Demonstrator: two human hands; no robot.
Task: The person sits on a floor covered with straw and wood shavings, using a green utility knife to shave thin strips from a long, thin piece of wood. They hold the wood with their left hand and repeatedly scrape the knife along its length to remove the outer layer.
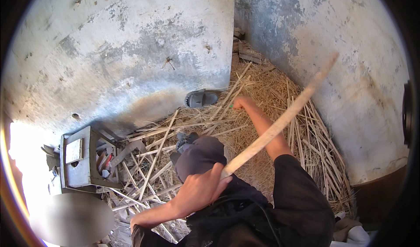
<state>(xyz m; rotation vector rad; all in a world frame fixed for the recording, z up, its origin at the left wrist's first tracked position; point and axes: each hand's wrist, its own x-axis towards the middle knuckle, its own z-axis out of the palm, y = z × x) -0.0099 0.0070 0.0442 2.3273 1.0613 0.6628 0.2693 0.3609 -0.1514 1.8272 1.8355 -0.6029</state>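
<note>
Head camera view: the left hand (203, 188) on my feed closes around the lower end of a long pale wooden strip (267, 135), fingers wrapped over it and no gap that I can see in the grip. The strip slants up and away to the right, passing in front of the right forearm; held by one end, it probably leaves its length free to swing or steer. Beyond, the right hand (243, 101) reaches low over the straw (271, 87), fingers curled; a speck of green shows beside it, though I cannot tell whether anything is held. The outstretched arm perhaps serves as balance, the bent knee (203, 153) set between both hands.

Farther out, loose slats (321, 146) lie along the right wall (350, 10), perhaps pushed there to clear the middle. A grey slipper (201, 98) lies by the left wall (153, 41), near a wooden box (78, 172) holding mixed odds and ends.
</note>
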